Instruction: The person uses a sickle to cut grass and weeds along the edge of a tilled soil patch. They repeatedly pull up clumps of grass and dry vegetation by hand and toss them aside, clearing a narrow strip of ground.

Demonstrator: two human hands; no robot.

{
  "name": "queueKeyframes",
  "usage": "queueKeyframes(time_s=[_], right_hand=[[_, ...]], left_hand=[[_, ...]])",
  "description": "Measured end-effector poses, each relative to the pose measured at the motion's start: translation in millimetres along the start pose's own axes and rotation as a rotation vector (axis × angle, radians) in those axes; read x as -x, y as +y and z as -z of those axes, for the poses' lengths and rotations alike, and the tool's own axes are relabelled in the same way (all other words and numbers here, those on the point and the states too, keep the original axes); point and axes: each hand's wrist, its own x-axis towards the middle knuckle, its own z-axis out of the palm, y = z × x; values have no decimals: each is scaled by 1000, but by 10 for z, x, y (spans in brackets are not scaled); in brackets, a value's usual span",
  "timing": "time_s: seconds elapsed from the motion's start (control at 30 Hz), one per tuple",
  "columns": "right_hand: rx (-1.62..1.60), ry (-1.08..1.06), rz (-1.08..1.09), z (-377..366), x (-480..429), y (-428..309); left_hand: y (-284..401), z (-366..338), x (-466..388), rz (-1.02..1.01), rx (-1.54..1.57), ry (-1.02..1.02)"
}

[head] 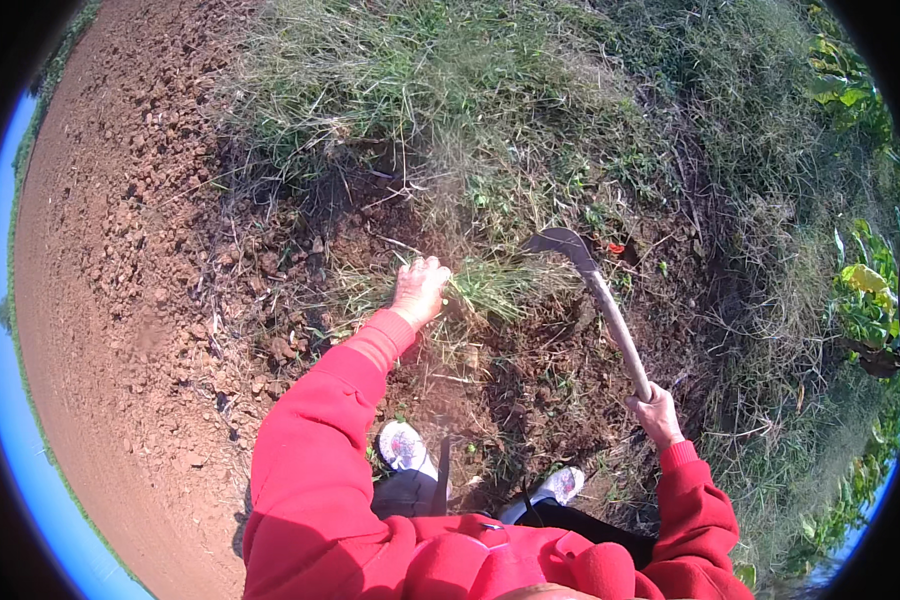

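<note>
My left hand [421, 289] is closed around a bunch of cut-looking grass [495, 289], whose blades spread out to the right and left of my fist. In my right hand [655, 415] I grip the wooden handle [616, 322] of a sickle near its lower end. The curved metal blade [562, 241] of the sickle points left, just beyond the grass bunch. Its tip is partly lost among grass stems. Below the bunch lies reddish-brown soil [540, 367] with scattered stalks.
Dense standing grass [420, 82] fills the ground ahead and continues along the right. Ploughed soil [112, 300] stretches away at the left. Broad-leaved plants [866, 300] grow at the far right. A small red object [614, 247] lies by the blade. My white shoes [405, 448] stand on the soil.
</note>
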Motion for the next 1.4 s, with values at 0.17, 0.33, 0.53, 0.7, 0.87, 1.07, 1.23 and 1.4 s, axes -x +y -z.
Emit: queueKeyframes(time_s=[0.17,0.33,0.53,0.7,0.87,1.07,1.23,1.4], right_hand=[[11,-55,10,41,2,19],[-112,64,-21,207,128,119],[-403,219,70,314,-248,-159],[-443,196,125,-89,-910,-483],[-192,42,-21,-404,-566,-81],[-377,-5,-72,-70,-589,-116],[-303,43,-9,-566,-910,-361],[-475,-22,70,-501,-771,-218]], left_hand=[[61,-2,-6,68,-33,-15],[82,-20,-84,151,-56,-97],[120,-72,-144,196,-129,-93],[135,-62,-153,223,-142,-134],[117,-90,-164,202,-181,-99],[96,-152,-179,201,-195,-72],[134,-141,-171,253,-198,-115],[118,-130,-191,266,-171,-123]])
